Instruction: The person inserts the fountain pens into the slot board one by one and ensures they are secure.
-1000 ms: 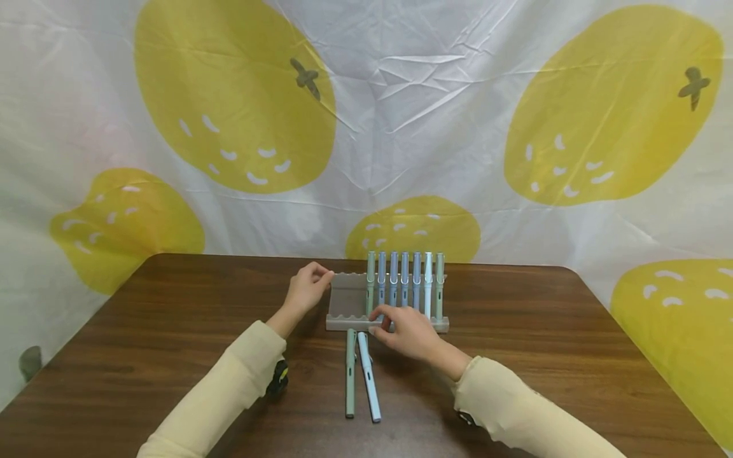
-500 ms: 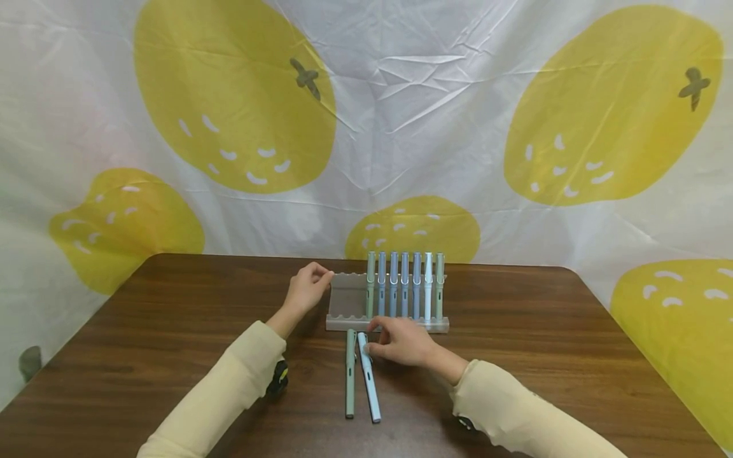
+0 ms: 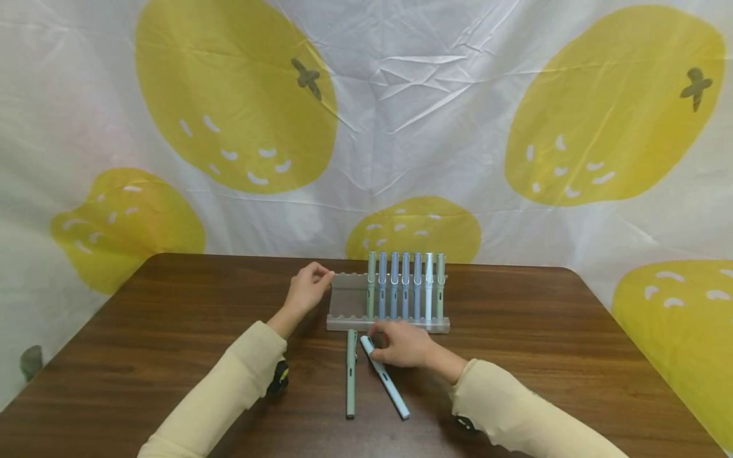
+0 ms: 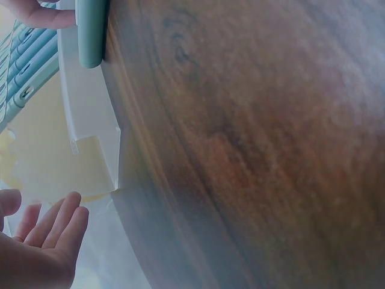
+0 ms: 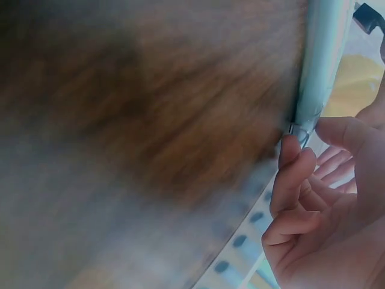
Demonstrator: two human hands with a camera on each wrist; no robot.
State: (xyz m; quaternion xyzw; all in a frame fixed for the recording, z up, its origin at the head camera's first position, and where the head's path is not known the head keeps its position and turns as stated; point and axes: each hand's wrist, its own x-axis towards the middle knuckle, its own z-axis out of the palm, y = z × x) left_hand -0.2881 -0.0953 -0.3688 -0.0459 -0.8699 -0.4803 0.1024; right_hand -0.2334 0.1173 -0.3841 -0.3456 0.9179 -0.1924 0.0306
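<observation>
A clear rack (image 3: 347,299) stands at the back middle of the table, with several capped pens (image 3: 394,286) upright in its right part. At the rack's upper left edge, my left hand (image 3: 306,291) pinches the corner with thumb and finger; its other fingers extend in the left wrist view. In front of the rack my right hand (image 3: 405,343) pinches the cap end of a light blue pen (image 3: 392,385), which slants toward the lower right. The right wrist view shows thumb and fingertips at that pen's (image 5: 325,54) clip. A green pen (image 3: 350,381) lies just left of it.
The brown wooden table (image 3: 504,318) spreads to both sides of the rack. A white curtain (image 3: 424,127) printed with yellow lemons hangs behind it. The rack's left slots (image 3: 346,317) hold no pens.
My right hand has come down from the rack's front edge to the light blue pen and holds its cap end. The pen's lower end has swung right. The left hand stays put.
</observation>
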